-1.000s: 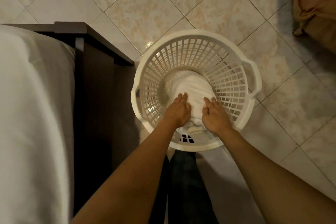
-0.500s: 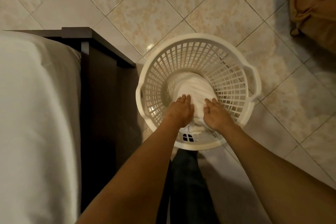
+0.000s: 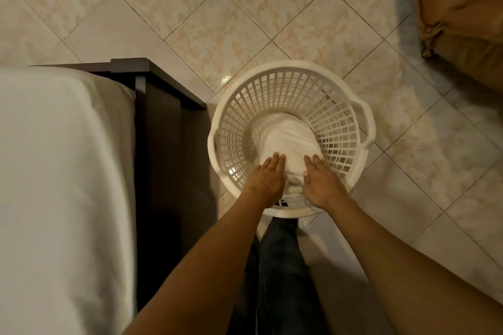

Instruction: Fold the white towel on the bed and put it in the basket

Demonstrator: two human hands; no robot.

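Observation:
The folded white towel (image 3: 291,139) lies inside the round white plastic laundry basket (image 3: 336,117), which stands on the tiled floor by the bed's corner. Both my hands reach over the basket's near rim. My left hand (image 3: 268,179) clasps the towel's near left edge, fingers flat on top. On the near right edge my right hand (image 3: 322,185) does the same, thumb against the side. The towel's near end is hidden between my hands.
The bed (image 3: 54,171) with its white sheet fills the left, edged by a dark wooden frame (image 3: 163,122). A brown upholstered piece (image 3: 462,22) sits at the top right. My leg in dark trousers (image 3: 280,266) stands just behind the basket.
My hands have drawn slightly toward the basket's near rim while staying on the towel. The view has shifted, showing more floor beyond the basket.

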